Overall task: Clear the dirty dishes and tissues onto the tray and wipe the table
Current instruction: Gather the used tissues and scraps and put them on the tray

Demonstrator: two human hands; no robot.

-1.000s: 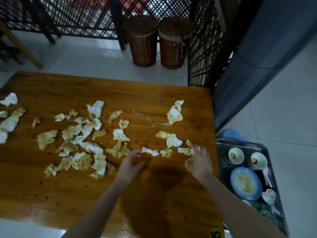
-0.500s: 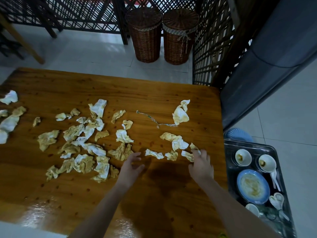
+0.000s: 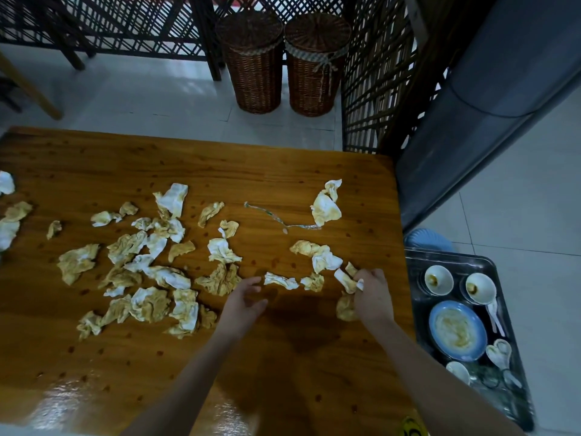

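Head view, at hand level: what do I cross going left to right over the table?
In order: pile of stained tissues → left hand, open → small tissue scrap → right hand gripping crumpled tissues → tray → blue plate on it.

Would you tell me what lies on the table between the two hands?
In the head view, two small crumpled tissues lie between the left hand and right hand, which grips stained tissues.

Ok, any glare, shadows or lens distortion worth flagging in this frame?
Head view: light glare on the wooden table near its front edge; a dark shadow between the left hand and the right hand gripping stained tissues; wide-angle bowing toward the frame's edges; the tray is dim.
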